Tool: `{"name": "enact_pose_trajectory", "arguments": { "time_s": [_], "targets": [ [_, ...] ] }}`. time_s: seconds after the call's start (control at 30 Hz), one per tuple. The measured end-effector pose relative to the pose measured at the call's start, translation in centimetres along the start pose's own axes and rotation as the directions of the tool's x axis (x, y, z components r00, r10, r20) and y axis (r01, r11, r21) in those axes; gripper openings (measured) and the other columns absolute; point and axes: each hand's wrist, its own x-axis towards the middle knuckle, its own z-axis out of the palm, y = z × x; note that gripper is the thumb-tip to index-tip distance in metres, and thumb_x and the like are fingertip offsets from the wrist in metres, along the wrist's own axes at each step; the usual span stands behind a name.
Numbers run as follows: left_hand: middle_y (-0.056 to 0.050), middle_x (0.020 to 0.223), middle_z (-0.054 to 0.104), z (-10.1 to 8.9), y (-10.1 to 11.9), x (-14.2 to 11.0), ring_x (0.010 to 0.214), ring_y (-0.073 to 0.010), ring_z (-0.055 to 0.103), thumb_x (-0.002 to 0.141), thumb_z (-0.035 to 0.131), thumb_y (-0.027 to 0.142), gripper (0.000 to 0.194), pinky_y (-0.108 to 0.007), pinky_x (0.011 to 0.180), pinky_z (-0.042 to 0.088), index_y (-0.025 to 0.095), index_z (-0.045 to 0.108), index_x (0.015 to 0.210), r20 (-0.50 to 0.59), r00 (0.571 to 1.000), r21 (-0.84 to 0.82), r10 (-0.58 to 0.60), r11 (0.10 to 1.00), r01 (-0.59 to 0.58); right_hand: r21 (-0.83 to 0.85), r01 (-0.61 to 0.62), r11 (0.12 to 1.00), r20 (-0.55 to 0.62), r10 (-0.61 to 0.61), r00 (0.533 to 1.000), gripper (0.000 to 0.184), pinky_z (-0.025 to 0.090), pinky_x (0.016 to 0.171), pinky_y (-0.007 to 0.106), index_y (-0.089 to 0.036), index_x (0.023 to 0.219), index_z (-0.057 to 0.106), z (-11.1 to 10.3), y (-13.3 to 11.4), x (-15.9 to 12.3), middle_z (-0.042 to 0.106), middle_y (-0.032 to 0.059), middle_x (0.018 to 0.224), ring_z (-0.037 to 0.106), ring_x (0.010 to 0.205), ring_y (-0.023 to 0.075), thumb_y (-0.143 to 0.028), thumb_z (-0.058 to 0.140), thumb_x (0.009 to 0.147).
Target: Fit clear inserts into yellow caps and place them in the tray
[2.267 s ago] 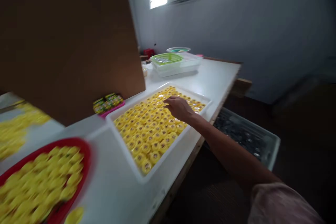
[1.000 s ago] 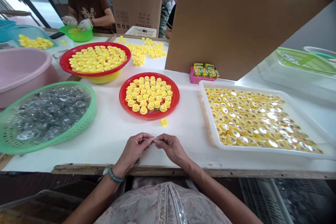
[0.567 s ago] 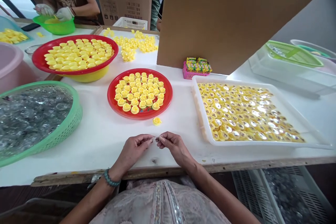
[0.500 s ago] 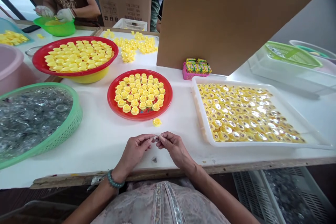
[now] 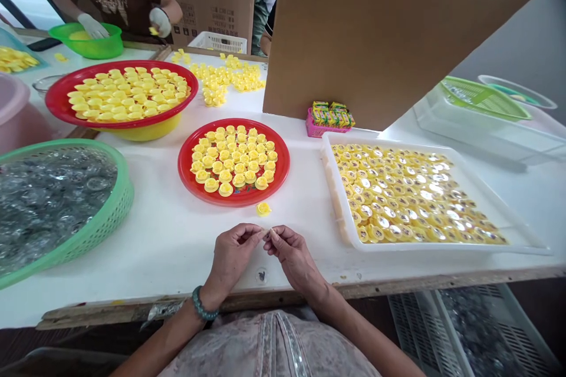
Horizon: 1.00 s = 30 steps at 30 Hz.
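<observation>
My left hand (image 5: 234,258) and my right hand (image 5: 293,256) meet above the table's front part, fingertips pinched together. Between them is something tiny, mostly covered by the fingers; its kind cannot be made out. Just below the hands, a small clear round piece with a dark mark (image 5: 261,274) lies on the table. A single yellow cup-shaped piece (image 5: 263,209) sits beyond my fingertips. Behind that is a round red tray (image 5: 188,185) bearing many similar yellow pieces. On the right, a white tray (image 5: 340,221) holds rows of yellow pieces with shiny, printed clear tops.
To the left stand a green basket (image 5: 126,179) of clear plastic pieces and a larger red tray (image 5: 55,103) of yellow pieces. A pink basket (image 5: 316,129) of small packets sits by a tall cardboard sheet (image 5: 345,35). A gloved co-worker (image 5: 112,3) works across the table beside a green bowl (image 5: 115,44).
My hands stay pinched together, with the fingers shifted slightly. The co-worker's gloved hands have moved apart: one is in the green bowl, the other out to the right with a yellow piece.
</observation>
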Motion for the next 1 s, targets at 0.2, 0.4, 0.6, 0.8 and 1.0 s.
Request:
{"name": "enact_pose_trajectory", "arguments": {
  "time_s": [0.2, 0.4, 0.6, 0.8, 1.0],
  "targets": [
    [0.0, 0.078, 0.069, 0.2, 0.2, 0.2, 0.07, -0.0151, 0.062, 0.078, 0.062, 0.032, 0.014, -0.024, 0.068, 0.048, 0.02, 0.067, 0.084, 0.045, 0.997, 0.037, 0.061, 0.997, -0.063, -0.2, 0.08, 0.976, -0.013, -0.085, 0.996, 0.019, 0.043, 0.062, 0.024, -0.017, 0.079, 0.063, -0.5, -0.3, 0.2, 0.062, 0.0007, 0.068, 0.054, 0.063, 0.0109, -0.035, 0.061, 0.08],
    [0.0, 0.075, 0.067, 0.1, 0.5, 0.6, 0.067, -0.014, 0.059, 0.079, 0.061, 0.03, 0.012, -0.023, 0.065, 0.045, 0.02, 0.066, 0.08, 0.091, 0.988, 0.147, 0.127, 0.979, -0.139, -0.384, 0.134, 0.914, 0.02, -0.137, 0.99, 0.019, 0.046, 0.061, 0.025, -0.016, 0.08, 0.063, -1.0, -1.2, 0.4, 0.06, 0.0006, 0.064, 0.055, 0.061, 0.0119, -0.035, 0.058, 0.081],
    [0.001, 0.063, 0.059, 0.1, -0.2, 0.9, 0.058, -0.0129, 0.05, 0.077, 0.062, 0.033, 0.017, -0.023, 0.056, 0.041, 0.017, 0.061, 0.074, 0.143, 0.989, 0.015, -0.039, 0.999, 0.037, -0.737, 0.36, 0.573, 0.195, -0.329, 0.924, 0.026, 0.049, 0.072, 0.029, -0.021, 0.111, 0.058, -2.0, -1.8, -0.1, 0.063, 0.0037, 0.086, 0.059, 0.076, 0.0145, -0.024, 0.052, 0.086],
    [0.0, 0.064, 0.056, 1.0, -1.0, 1.7, 0.057, -0.0113, 0.046, 0.076, 0.062, 0.034, 0.02, -0.022, 0.055, 0.038, 0.015, 0.057, 0.073, 0.239, 0.961, -0.184, -0.137, 0.966, 0.183, -0.844, 0.499, 0.196, 0.396, -0.399, 0.827, 0.028, 0.049, 0.079, 0.03, -0.023, 0.113, 0.056, -2.5, -2.1, 0.3, 0.061, 0.0075, 0.102, 0.058, 0.092, 0.0176, -0.024, 0.056, 0.084],
    [-0.003, 0.076, 0.06, 0.7, 0.5, 3.1, 0.066, -0.016, 0.053, 0.085, 0.051, 0.03, 0.015, -0.027, 0.061, 0.042, 0.017, 0.059, 0.085, 0.305, 0.947, 0.251, 0.101, 0.951, -0.182, -0.901, 0.35, 0.257, 0.243, -0.37, 0.897, 0.022, 0.048, 0.065, 0.025, -0.021, 0.095, 0.059, -2.8, -3.1, 0.7, 0.059, 0.0015, 0.083, 0.056, 0.069, 0.0128, -0.019, 0.066, 0.074]
  ]
}}
